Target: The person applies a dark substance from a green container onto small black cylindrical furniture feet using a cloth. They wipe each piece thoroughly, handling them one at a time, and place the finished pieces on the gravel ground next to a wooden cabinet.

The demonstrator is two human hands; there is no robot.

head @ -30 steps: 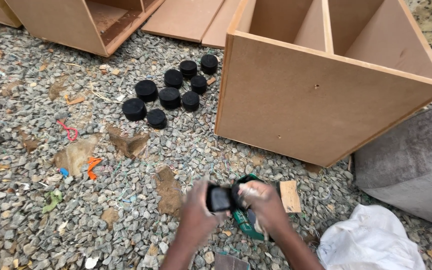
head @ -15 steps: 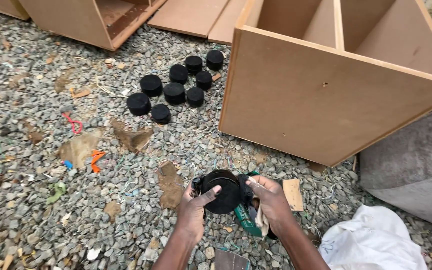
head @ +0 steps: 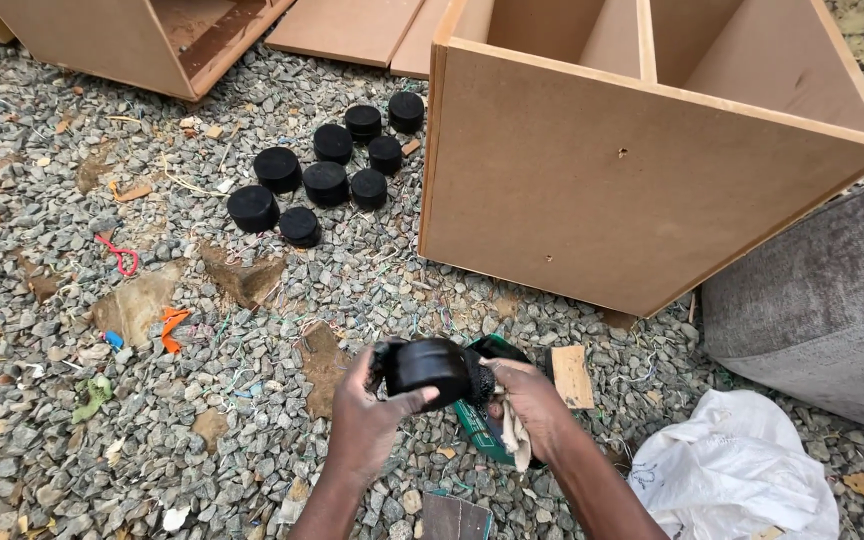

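Head view: both hands meet low in the frame over gravel.
Grip: left hand closes around a black round disc, thumb across its near edge; right hand presses a pale rag against the disc's right side.
Change: half a second ago the disc showed its flat face upward; now it is turned edge-on, so another part of the rim meets the rag.
Beneath: a green container on the stones.
Beyond: eight matching black discs, matte and squat, clustered on grey gravel.
Right: open fibreboard cabinet, smooth and tan; white plastic bag, crumpled.
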